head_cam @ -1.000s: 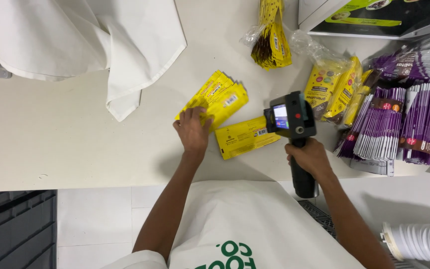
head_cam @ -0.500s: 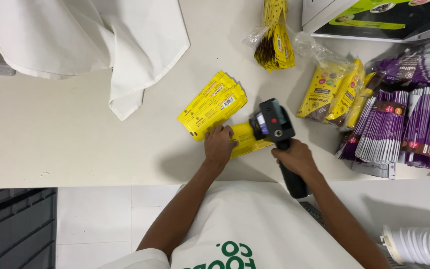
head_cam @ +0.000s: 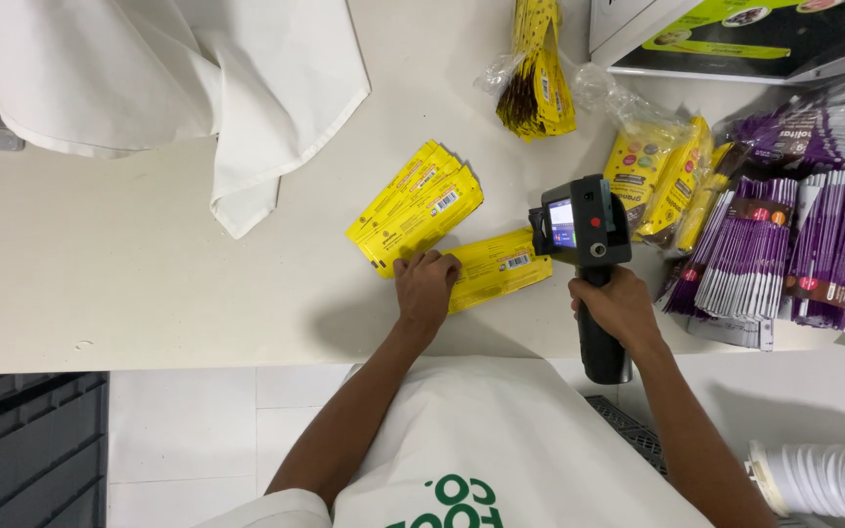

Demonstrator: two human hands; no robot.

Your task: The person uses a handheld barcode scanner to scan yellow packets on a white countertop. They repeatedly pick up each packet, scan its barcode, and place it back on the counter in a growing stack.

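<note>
My right hand [head_cam: 616,308] grips the black handle of a handheld printer gun [head_cam: 579,223] with a small lit screen, held over the right end of a yellow flat pouch [head_cam: 497,268] lying on the white table [head_cam: 149,284]. My left hand [head_cam: 424,287] presses down on the left end of that pouch, fingers bent. Just above my left hand lies a fanned stack of yellow pouches [head_cam: 417,205], slanting up to the right.
A white cloth [head_cam: 198,68] drapes over the table's upper left. Purple pouches [head_cam: 794,244] fill the right side, bagged yellow packets [head_cam: 662,176] and another bagged bundle [head_cam: 538,78] lie above. A box [head_cam: 735,34] sits top right; white cups [head_cam: 823,479] bottom right.
The printer gun has shifted right, off the middle of the single pouch toward its right end. My left hand stays on the pouch's left end.
</note>
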